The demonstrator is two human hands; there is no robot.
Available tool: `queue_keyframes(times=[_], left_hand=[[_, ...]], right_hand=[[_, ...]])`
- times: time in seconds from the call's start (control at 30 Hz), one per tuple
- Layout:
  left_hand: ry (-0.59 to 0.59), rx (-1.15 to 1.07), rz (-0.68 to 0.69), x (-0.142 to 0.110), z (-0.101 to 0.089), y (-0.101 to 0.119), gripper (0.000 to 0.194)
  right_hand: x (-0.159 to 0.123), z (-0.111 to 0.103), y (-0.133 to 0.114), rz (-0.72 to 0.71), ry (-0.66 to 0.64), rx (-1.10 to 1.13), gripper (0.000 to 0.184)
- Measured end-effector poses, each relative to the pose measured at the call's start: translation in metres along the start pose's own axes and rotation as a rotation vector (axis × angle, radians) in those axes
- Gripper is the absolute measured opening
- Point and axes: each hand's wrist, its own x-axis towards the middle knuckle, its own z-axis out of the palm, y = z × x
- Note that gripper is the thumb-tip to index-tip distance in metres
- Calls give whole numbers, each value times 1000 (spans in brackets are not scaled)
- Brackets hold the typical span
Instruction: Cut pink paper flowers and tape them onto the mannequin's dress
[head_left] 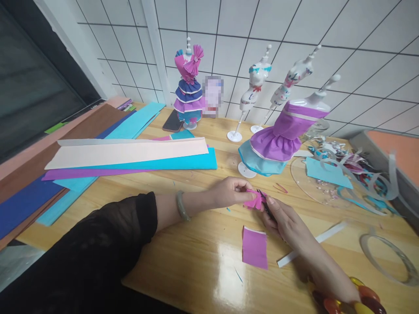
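My left hand (pixel 234 192) pinches a small bright pink piece of pleated paper (pixel 252 201) between thumb and fingers, just above the table. From the right, my right hand (pixel 283 218) grips what look like black tweezers (pixel 266 207). Their two thin points lie against the pink piece; the rest is partly hidden in the fingers. Below the hands a purple paper rectangle (pixel 255 247) lies flat, with a pale strip on its top edge. Close behind stands a mannequin in a purple and light-blue paper dress (pixel 286 131).
Folded coloured paper sheets (pixel 131 155) cover the table's left. Two undressed mannequins (pixel 256 83) and a dressed one (pixel 189 93) stand at the back wall, near a phone (pixel 173 121). Scraps and ribbons (pixel 356 170) crowd the right, with a tape roll (pixel 389 257) and white strip (pixel 330 232) nearer.
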Motion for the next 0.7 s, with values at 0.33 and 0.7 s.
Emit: queue_keyframes(times=[0.33, 0.7], left_hand=[[-5, 47, 33, 1, -2, -3, 29], [-2, 13, 26, 0, -1, -1, 26]], right_hand=[[0, 0, 0, 23, -2, -1, 42], [1, 0, -1, 1, 2, -12, 42]])
